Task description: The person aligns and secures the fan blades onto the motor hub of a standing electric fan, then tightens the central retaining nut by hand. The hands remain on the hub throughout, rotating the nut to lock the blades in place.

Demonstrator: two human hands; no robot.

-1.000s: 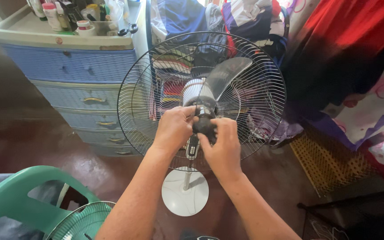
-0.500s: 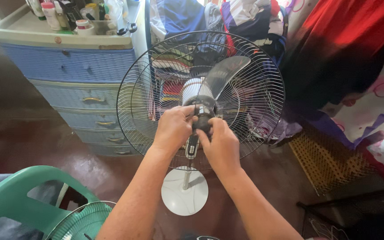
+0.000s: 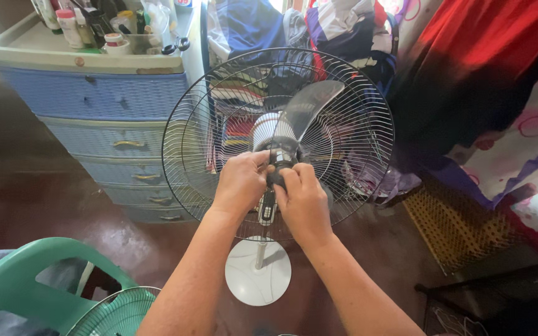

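Note:
A stand fan faces me with its front grille off. Its rear wire guard [image 3: 188,124] rings a translucent grey blade [image 3: 309,109] and a white motor housing [image 3: 266,127]. At the centre sits a black hub cap [image 3: 276,171]. My left hand [image 3: 241,180] grips the hub from the left. My right hand [image 3: 303,202] closes over the cap from the right and below. The fan's white round base [image 3: 258,277] stands on the floor under my wrists.
A blue plastic drawer chest [image 3: 101,102] topped with bottles stands at the left. Clothes hang behind the fan. A green plastic chair [image 3: 26,280] and a green fan grille [image 3: 116,314] lie at the lower left. A woven mat [image 3: 456,224] and patterned bedding are at the right.
My right hand has shifted up and left, closing more over the black cap. The view has drifted slightly; the fan blade keeps the same position.

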